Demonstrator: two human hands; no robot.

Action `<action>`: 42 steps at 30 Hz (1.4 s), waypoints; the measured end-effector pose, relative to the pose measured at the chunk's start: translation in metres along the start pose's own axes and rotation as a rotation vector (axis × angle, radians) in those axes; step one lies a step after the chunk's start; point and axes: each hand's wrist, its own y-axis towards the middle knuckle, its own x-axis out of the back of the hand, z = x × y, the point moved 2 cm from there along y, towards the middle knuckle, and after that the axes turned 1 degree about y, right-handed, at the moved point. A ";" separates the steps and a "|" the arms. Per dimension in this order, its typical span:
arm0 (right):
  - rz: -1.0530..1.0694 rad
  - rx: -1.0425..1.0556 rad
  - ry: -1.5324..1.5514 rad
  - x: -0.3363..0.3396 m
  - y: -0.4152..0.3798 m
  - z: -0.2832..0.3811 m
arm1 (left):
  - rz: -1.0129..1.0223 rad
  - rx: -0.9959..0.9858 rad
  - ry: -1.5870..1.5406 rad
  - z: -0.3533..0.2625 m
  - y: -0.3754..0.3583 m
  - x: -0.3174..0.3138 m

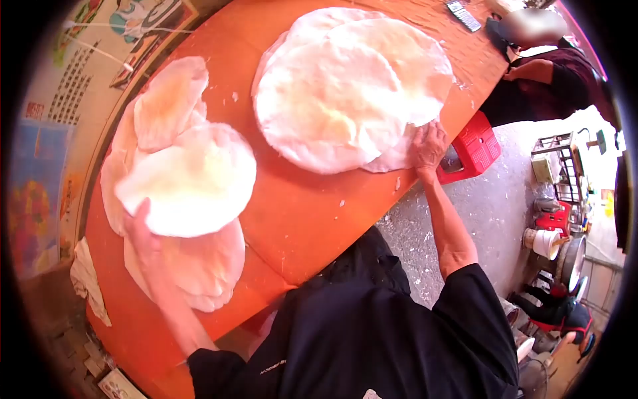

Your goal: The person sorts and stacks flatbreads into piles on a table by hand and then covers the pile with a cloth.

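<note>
A round white sheet (193, 183), thin and floury-looking, lies tilted over a stack of similar pale sheets (199, 269) on the left of the orange table (299, 229). My left hand (143, 233), blurred by motion, is at that sheet's lower left edge, its fingers closed on the edge. Across the table's upper middle spreads a larger pile of wide round sheets (332, 93) with wrinkled rims. My right hand (430, 147) rests on the pile's lower right edge, its fingers spread over the pale material.
A red stool (475, 146) stands beyond the table's right edge. One person (551, 80) is at the upper right, another (565, 319) at the lower right. A remote-like object (463, 16) lies on the table; a cloth (90, 282) hangs at the left edge.
</note>
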 end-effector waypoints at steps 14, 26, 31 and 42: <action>-0.032 -0.077 0.136 0.015 0.006 0.007 | 0.509 -0.095 -0.357 -0.150 0.118 -0.257; -0.051 -0.008 0.124 0.014 0.007 0.006 | 0.286 0.014 0.377 0.128 -0.030 -0.146; 0.017 0.130 0.110 0.008 0.009 0.007 | 0.157 -0.335 1.349 0.128 -0.118 -0.043; 0.239 -0.220 0.256 0.038 -0.004 -0.001 | 0.263 -0.426 1.376 0.133 -0.162 -0.029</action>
